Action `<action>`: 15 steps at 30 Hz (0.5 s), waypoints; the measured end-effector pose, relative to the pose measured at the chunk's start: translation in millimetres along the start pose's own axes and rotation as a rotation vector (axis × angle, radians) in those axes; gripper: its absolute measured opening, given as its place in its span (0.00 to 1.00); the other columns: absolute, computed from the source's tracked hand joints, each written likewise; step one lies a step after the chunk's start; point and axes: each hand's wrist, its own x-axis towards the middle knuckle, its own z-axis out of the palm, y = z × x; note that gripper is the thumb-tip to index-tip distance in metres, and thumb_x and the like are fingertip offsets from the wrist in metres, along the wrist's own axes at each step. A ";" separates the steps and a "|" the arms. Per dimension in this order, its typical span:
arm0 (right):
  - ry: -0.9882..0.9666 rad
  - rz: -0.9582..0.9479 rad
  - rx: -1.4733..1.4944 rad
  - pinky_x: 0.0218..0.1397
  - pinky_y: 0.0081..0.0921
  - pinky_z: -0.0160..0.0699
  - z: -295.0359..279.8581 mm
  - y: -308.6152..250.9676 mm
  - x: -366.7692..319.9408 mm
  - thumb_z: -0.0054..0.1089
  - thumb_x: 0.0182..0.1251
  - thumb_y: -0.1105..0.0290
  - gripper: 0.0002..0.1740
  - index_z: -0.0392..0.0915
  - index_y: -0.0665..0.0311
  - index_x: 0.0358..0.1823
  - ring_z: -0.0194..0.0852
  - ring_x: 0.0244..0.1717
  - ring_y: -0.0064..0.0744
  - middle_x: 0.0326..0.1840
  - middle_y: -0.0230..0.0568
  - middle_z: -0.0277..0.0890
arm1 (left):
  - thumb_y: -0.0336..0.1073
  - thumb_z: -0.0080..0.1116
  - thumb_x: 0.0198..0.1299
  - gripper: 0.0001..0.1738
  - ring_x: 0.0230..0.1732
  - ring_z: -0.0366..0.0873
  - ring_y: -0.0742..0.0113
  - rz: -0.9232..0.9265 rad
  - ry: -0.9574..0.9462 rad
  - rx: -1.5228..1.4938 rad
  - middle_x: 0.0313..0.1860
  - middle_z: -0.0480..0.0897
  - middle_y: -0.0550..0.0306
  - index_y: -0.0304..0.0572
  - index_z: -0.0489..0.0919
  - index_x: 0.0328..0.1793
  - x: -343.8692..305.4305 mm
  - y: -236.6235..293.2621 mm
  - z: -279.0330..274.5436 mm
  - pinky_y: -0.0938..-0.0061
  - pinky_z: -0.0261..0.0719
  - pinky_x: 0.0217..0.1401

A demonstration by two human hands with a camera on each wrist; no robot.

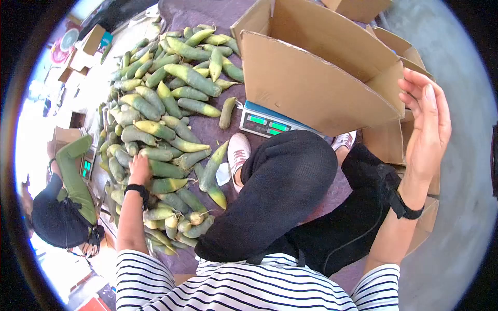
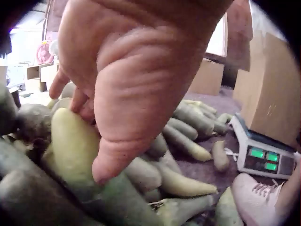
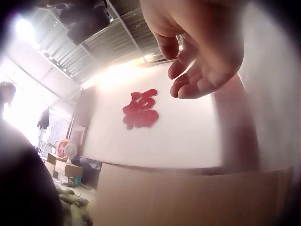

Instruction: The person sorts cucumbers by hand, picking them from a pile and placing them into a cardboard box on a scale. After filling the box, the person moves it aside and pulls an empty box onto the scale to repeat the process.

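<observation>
Radishes lie heaped on the left of the scene, and the left hand is among them, in the nearer half of the heap. In the left wrist view we find thumb and fingers to either side of a pale-tipped radish; whether they pinch it firmly we cannot tell. The right hand is empty, its fingers loosely bent, near the right corner of an open-topped carton that sits on a lit scale on the far right. We judge the radish the likeliest source of trouble: its smooth, tapering end could slide out of a grip taken too close to the tip. Its neighbours crowd against one another, so a sharp pull might unsettle them and send some rolling toward the shoe or the small radish lying loose near the scale. We note a second hazard in the carton, which appears to overhang the scale on the right; a bump from the right hand or the bent knee could tip it, and a leg leaning on it would, we expect, falsify the reading.
</observation>
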 end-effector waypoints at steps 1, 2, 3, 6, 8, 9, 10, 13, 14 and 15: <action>-0.013 0.010 0.005 0.55 0.25 0.73 4.2 -0.6 1.0 0.43 0.75 0.64 0.17 0.76 0.69 0.50 0.77 0.50 0.28 0.50 0.42 0.78 | 0.31 0.63 0.47 0.28 0.61 0.70 0.54 0.038 -0.025 0.016 0.54 0.74 0.52 0.44 0.70 0.56 -0.2 -1.7 3.0 0.52 0.72 0.58; -0.021 0.019 0.008 0.54 0.26 0.74 8.9 -1.5 2.0 0.43 0.75 0.65 0.17 0.75 0.71 0.51 0.76 0.51 0.28 0.51 0.45 0.77 | 0.31 0.62 0.47 0.25 0.60 0.70 0.54 0.058 0.004 0.023 0.53 0.74 0.51 0.45 0.70 0.55 -0.7 -0.9 6.4 0.55 0.73 0.56; -0.003 0.053 0.071 0.53 0.24 0.74 5.5 1.1 -3.1 0.43 0.75 0.65 0.16 0.76 0.70 0.49 0.76 0.50 0.27 0.50 0.43 0.78 | 0.31 0.62 0.48 0.25 0.59 0.71 0.53 0.031 -0.017 0.083 0.53 0.74 0.51 0.46 0.70 0.55 -23.1 -21.5 -15.4 0.56 0.74 0.55; -0.013 -0.015 0.048 0.52 0.21 0.73 6.3 -5.2 4.6 0.44 0.75 0.65 0.16 0.77 0.68 0.47 0.77 0.47 0.25 0.48 0.39 0.79 | 0.48 0.80 0.27 0.37 0.57 0.72 0.50 0.032 -0.045 0.047 0.50 0.76 0.50 0.48 0.77 0.47 -5.1 -5.5 -10.4 0.55 0.75 0.54; 0.017 -0.040 0.081 0.50 0.20 0.73 11.1 -2.0 7.6 0.45 0.74 0.65 0.15 0.78 0.67 0.46 0.77 0.46 0.24 0.45 0.35 0.79 | 0.53 0.81 0.23 0.41 0.58 0.72 0.52 0.042 -0.052 0.107 0.52 0.76 0.51 0.49 0.80 0.49 -3.9 1.0 -12.0 0.56 0.75 0.56; 0.003 -0.050 0.077 0.49 0.20 0.74 11.0 -5.0 8.4 0.47 0.74 0.66 0.14 0.78 0.68 0.45 0.77 0.46 0.24 0.45 0.35 0.79 | 0.54 0.81 0.23 0.40 0.58 0.72 0.51 0.050 -0.048 0.158 0.53 0.75 0.52 0.50 0.81 0.48 -4.2 7.1 -11.5 0.57 0.75 0.56; 0.014 -0.084 -0.027 0.48 0.20 0.74 11.1 -1.9 11.0 0.48 0.73 0.66 0.13 0.78 0.67 0.45 0.77 0.45 0.24 0.43 0.35 0.79 | 0.55 0.79 0.25 0.38 0.58 0.71 0.51 0.047 -0.033 0.179 0.53 0.75 0.53 0.51 0.81 0.47 -12.2 17.1 -17.6 0.58 0.76 0.54; 0.044 -0.254 -0.410 0.46 0.26 0.75 14.6 4.7 14.5 0.54 0.68 0.66 0.11 0.78 0.66 0.42 0.78 0.42 0.33 0.38 0.41 0.78 | 0.56 0.77 0.30 0.35 0.56 0.72 0.54 0.117 0.064 0.224 0.50 0.76 0.54 0.51 0.80 0.46 -52.8 51.5 -47.9 0.59 0.73 0.52; 0.067 -0.315 -0.529 0.46 0.35 0.75 19.0 14.1 15.1 0.55 0.64 0.66 0.10 0.78 0.65 0.39 0.77 0.41 0.43 0.38 0.45 0.77 | 0.58 0.76 0.31 0.36 0.57 0.72 0.54 0.131 0.042 0.216 0.50 0.76 0.54 0.50 0.78 0.47 -55.5 56.7 -45.1 0.60 0.73 0.53; -0.002 -0.289 -0.643 0.47 0.40 0.75 21.0 16.6 12.6 0.55 0.63 0.65 0.11 0.78 0.66 0.37 0.76 0.43 0.49 0.40 0.48 0.77 | 0.59 0.76 0.31 0.36 0.54 0.74 0.55 0.148 0.067 0.158 0.48 0.77 0.54 0.48 0.78 0.46 -59.8 56.6 -39.1 0.62 0.75 0.52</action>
